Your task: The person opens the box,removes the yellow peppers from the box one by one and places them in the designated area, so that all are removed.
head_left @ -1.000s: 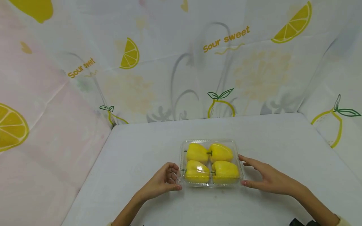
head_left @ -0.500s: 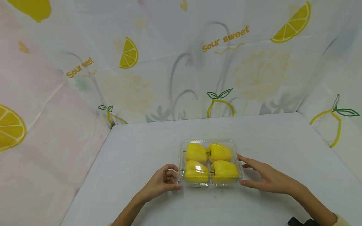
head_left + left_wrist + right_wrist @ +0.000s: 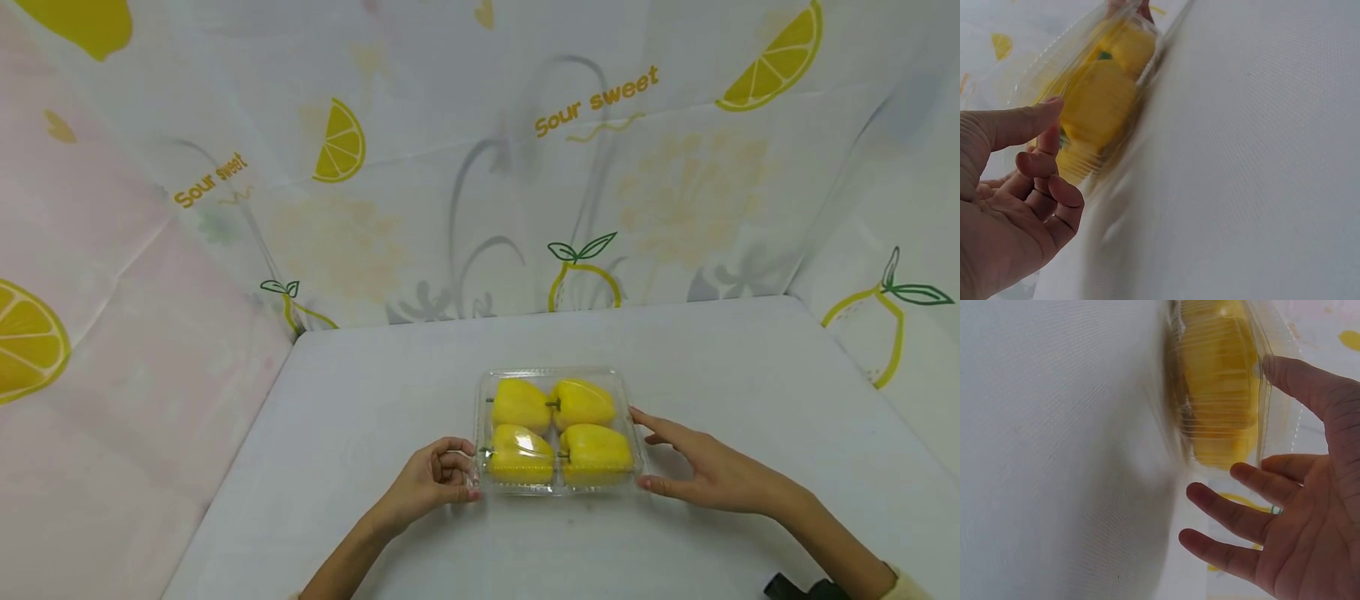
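A clear plastic clamshell box point(image 3: 558, 492) lies on the white table with its lid down. Inside are several yellow bell peppers point(image 3: 595, 450) with green stems. At the box's left near corner, my left hand point(image 3: 426, 483) pinches the rim between thumb and index finger, the other fingers curled in beside it. On the opposite side my right hand point(image 3: 708, 473) touches the rim with thumb and index fingertip. Its remaining fingers point(image 3: 1229, 512) stretch out apart from the box in the right wrist view. In the left wrist view, peppers point(image 3: 1100, 103) show through the ribbed side wall.
The white table point(image 3: 375, 375) runs back to a cloth backdrop point(image 3: 450, 167) printed with lemons and the words "Sour sweet". Similar cloth rises on the left and right sides. A black object point(image 3: 806, 588) is partly visible at the bottom right edge, near the right forearm.
Almost nothing differs. The whole head view has shifted by a few pixels; both hands keep their places at the sides of the box, which stays put on the table.
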Motion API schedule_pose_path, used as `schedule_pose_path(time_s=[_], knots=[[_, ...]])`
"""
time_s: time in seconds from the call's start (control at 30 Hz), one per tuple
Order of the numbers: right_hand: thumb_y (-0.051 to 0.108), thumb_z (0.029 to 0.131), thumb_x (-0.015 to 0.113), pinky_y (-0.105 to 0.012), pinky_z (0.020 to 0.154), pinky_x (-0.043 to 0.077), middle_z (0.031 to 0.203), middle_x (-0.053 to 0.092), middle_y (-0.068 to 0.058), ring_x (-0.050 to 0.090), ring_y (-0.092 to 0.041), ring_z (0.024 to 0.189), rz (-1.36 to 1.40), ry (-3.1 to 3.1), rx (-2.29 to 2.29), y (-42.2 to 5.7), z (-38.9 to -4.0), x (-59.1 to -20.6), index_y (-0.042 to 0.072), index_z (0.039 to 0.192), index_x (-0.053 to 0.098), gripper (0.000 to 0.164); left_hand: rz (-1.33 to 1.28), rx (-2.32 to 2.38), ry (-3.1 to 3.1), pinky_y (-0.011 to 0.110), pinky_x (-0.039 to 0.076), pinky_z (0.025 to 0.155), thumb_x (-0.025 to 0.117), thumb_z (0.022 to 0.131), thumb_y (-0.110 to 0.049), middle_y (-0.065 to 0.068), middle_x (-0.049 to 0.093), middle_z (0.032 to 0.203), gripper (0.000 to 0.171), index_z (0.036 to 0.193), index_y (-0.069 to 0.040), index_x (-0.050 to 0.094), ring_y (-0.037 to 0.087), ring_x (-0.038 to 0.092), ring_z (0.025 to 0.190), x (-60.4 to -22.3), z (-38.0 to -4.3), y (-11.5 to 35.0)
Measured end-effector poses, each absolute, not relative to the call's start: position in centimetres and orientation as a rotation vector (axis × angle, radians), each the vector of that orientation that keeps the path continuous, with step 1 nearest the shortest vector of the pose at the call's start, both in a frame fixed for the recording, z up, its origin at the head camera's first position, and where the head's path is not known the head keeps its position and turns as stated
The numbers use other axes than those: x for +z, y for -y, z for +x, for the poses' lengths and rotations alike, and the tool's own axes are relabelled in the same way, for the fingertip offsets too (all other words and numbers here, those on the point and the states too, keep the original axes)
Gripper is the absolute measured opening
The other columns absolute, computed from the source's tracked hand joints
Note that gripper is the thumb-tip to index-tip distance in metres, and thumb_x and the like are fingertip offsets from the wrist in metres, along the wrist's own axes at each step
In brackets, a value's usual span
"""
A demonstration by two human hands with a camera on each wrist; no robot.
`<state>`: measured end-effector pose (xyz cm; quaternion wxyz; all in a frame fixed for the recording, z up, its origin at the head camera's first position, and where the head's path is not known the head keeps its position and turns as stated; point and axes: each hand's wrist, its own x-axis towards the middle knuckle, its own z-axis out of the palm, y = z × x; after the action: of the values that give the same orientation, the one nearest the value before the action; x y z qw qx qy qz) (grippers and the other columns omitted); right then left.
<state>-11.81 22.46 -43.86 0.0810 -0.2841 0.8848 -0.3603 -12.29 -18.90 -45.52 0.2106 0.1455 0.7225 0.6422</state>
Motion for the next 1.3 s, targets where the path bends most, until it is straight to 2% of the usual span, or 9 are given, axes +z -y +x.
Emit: schedule_pose_path(time_s=[0.27,0.5,0.6,0.67,0.8,1.0,1.07,1.2,1.3], knots=[[0.051,0.091,0.066,-0.061,0.096,0.045,0.156,0.035,-0.007,0.054,-0.027,0.123,-0.807,-2.663,-1.054,-22.4,-11.7,-43.7,0.020,0.157,0.026,0.083,0.327,1.825,-2.017,0.016,0.046,0.059,0.080,0.079,0.001,0.012,0.067,0.098,0.050,0.119,0.010,0.051,0.007,0.051,0.068,-45.8,-12.1,18.7],[0.055,0.086,0.070,-0.056,0.098,0.045,0.150,0.042,-0.007,0.044,-0.031,0.133,-0.857,-2.877,-0.925,-22.6,-11.3,-43.9,0.015,0.148,0.044,0.079,0.412,1.773,-2.049,0.016,0.042,0.055,0.080,0.081,-0.003,0.012,0.066,0.099,0.053,0.119,0.005,0.044,0.009,0.051,0.067,-45.7,-12.2,18.9],[0.057,0.081,0.074,-0.047,0.096,0.050,0.146,0.047,-0.002,0.046,-0.023,0.130,-0.941,-2.969,-0.882,-22.8,-11.0,-44.0,0.017,0.141,0.053,0.075,0.447,1.759,-2.049,0.016,0.042,0.055,0.079,0.082,-0.004,0.012,0.065,0.099,0.055,0.121,0.005,0.043,0.009,0.051,0.067,-45.6,-12.3,18.9],[0.056,0.077,0.077,-0.033,0.096,0.050,0.141,0.051,0.002,0.049,-0.017,0.126,-1.017,-3.012,-0.879,-22.9,-10.8,-44.2,0.019,0.135,0.059,0.071,0.448,1.751,-2.045,0.016,0.043,0.056,0.079,0.082,-0.004,0.012,0.064,0.100,0.056,0.124,0.006,0.042,0.009,0.051,0.068,-45.5,-12.2,18.9],[0.042,0.070,0.088,-0.009,0.099,0.037,0.129,0.059,0.004,0.053,-0.012,0.117,-1.229,-3.049,-0.955,-23.1,-10.7,-44.6,0.019,0.120,0.067,0.059,0.431,1.743,-2.035,0.017,0.045,0.059,0.078,0.083,-0.002,0.014,0.062,0.102,0.059,0.128,0.009,0.041,0.010,0.052,0.070,-45.3,-12.1,18.8],[0.016,0.065,0.092,-0.009,0.096,0.040,0.113,0.065,0.005,0.059,-0.009,0.104,-1.464,-2.943,-1.144,-22.8,-10.7,-44.9,0.023,0.104,0.071,0.045,0.414,1.732,-2.040,0.017,0.045,0.059,0.077,0.083,0.000,0.014,0.061,0.103,0.058,0.128,0.010,0.042,0.009,0.053,0.071,-45.1,-12.1,18.7],[0.016,0.068,0.091,-0.010,0.092,0.044,0.108,0.067,0.006,0.062,-0.008,0.099,-1.555,-2.930,-1.175,-22.6,-10.8,-45.0,0.023,0.103,0.071,0.041,0.424,1.729,-2.039,0.016,0.045,0.058,0.077,0.083,0.000,0.014,0.061,0.102,0.058,0.128,0.010,0.042,0.009,0.052,0.071,-45.1,-12.1,18.7],[0.029,0.089,0.076,-0.012,0.082,0.049,0.098,0.068,0.009,0.063,-0.005,0.088,-1.766,-2.952,-1.170,-22.1,-10.9,-45.2,0.021,0.100,0.072,0.015,0.444,1.722,-2.035,0.016,0.044,0.057,0.077,0.083,0.000,0.015,0.062,0.102,0.058,0.128,0.011,0.042,0.008,0.052,0.069,-45.1,-12.2,18.8],[0.033,0.099,0.061,-0.013,0.075,0.050,0.093,0.067,0.010,0.061,-0.003,0.081,-1.858,-2.960,-1.163,-21.8,-10.9,-45.2,0.017,0.095,0.073,0.020,0.446,1.719,-2.030,0.017,0.043,0.057,0.076,0.083,0.000,0.016,0.062,0.102,0.058,0.128,0.011,0.041,0.008,0.052,0.069,-45.1,-12.3,18.9]])
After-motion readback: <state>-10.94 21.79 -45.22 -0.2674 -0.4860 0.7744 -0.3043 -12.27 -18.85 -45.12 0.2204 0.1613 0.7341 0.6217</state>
